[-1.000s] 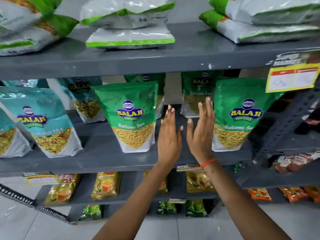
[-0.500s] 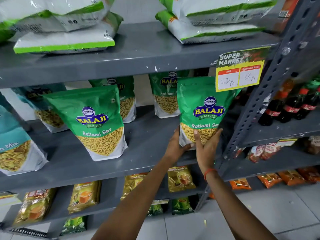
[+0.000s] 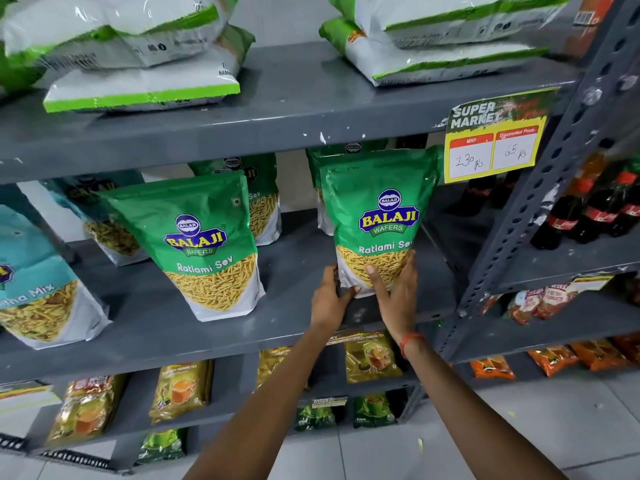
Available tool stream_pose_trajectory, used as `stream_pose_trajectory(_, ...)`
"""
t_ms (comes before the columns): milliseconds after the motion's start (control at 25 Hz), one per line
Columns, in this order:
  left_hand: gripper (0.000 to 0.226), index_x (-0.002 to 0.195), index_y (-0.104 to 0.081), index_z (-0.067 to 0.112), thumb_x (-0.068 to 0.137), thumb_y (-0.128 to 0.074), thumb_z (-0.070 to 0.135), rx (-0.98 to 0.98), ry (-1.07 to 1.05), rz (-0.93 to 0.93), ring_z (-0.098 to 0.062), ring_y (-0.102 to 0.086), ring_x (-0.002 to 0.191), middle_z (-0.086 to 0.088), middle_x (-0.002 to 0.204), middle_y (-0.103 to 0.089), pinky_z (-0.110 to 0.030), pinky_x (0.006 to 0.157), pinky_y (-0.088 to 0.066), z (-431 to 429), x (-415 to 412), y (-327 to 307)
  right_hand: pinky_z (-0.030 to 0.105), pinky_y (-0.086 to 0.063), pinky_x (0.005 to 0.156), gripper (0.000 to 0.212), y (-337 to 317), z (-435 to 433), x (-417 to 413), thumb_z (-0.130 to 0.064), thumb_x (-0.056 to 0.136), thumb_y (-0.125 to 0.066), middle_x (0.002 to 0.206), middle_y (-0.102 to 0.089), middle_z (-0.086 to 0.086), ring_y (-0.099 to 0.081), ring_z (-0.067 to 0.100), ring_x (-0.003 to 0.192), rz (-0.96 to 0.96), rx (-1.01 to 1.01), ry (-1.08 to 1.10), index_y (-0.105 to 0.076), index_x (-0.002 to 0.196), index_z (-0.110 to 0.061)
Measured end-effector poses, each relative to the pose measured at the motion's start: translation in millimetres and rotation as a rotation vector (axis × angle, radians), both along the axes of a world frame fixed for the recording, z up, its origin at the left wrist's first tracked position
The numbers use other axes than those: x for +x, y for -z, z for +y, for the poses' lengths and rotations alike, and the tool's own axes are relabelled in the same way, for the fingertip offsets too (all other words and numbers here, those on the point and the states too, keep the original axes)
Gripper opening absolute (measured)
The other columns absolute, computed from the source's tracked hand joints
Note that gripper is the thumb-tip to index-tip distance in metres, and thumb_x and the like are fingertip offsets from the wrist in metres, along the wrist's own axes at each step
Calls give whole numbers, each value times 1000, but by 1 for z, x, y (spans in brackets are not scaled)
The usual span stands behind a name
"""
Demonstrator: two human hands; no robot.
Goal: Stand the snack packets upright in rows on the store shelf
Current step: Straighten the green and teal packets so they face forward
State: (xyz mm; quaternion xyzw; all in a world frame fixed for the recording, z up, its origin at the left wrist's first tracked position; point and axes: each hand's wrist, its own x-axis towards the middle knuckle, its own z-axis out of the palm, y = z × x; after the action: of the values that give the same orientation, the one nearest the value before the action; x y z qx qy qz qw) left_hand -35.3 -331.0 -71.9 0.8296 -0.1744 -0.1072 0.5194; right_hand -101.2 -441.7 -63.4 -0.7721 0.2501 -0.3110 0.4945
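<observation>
A green Ratlami Sev packet stands upright at the right end of the grey middle shelf. My left hand grips its lower left corner. My right hand presses on its lower front, fingers spread over the white base. A second green Ratlami Sev packet stands upright to the left, apart from my hands. Two more green packets stand behind in a back row. A teal mix packet stands at the far left front.
A yellow price tag hangs from the upper shelf edge right beside the held packet's top. A perforated grey upright bounds the shelf on the right, with cola bottles beyond. White-green bags lie flat above. Tea packets fill the lower shelf.
My open hands moved from the gap between packets to the right-hand green packet and took hold of its base. The view swung right, and since half a second ago the hands hold steady.
</observation>
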Motion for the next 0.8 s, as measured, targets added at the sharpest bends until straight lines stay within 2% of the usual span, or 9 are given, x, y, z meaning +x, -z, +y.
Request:
stream_pose_trajectory(160, 51, 127, -38, 22, 84, -65, 25, 10, -15, -35, -27, -61, 112, -6, 127, -63, -45, 92, -52, -3, -6, 1, 33, -27, 113, 104, 4, -7, -6, -77, 73, -43, 156, -21, 12, -26, 24, 142, -12, -46, -11, -5, 149, -16)
stream_pose_trajectory(400, 53, 128, -37, 22, 84, -65, 29, 44, -4, -27, -27, -61, 112, -7, 127, -62, -44, 92, -52, -3, -6, -3, 47, -33, 114, 101, 6, -8, -7, -74, 75, -45, 154, -24, 14, -28, 26, 141, -1, -58, 8, -7, 148, -16)
stream_pose_trajectory(600, 54, 131, -34, 19, 87, -62, 29, 64, 7, -21, -29, -59, 114, -9, 129, -61, -44, 93, -51, -5, -7, -6, 46, -31, 115, 106, 1, -8, -9, -75, 72, -47, 153, -26, 16, -28, 28, 141, -26, -41, -11, -11, 148, -10)
stream_pose_trajectory(720, 69, 144, -21, 18, 88, -58, 34, 13, 23, -63, -26, -48, 129, -6, 147, -44, -44, 101, -46, -5, -15, -13, 34, -20, 115, 105, -7, 2, -12, -76, 73, -43, 156, -19, 17, -18, 28, 144, -71, -98, 71, -13, 148, -9)
stream_pose_trajectory(800, 72, 149, -11, 21, 92, -52, 35, -18, -32, -217, -18, -32, 140, 1, 158, -22, -36, 109, -39, -1, -19, -25, 41, -22, 118, 82, -23, 17, -7, -59, 87, -42, 156, -17, 18, -15, 27, 145, -183, -233, 101, -16, 147, -9)
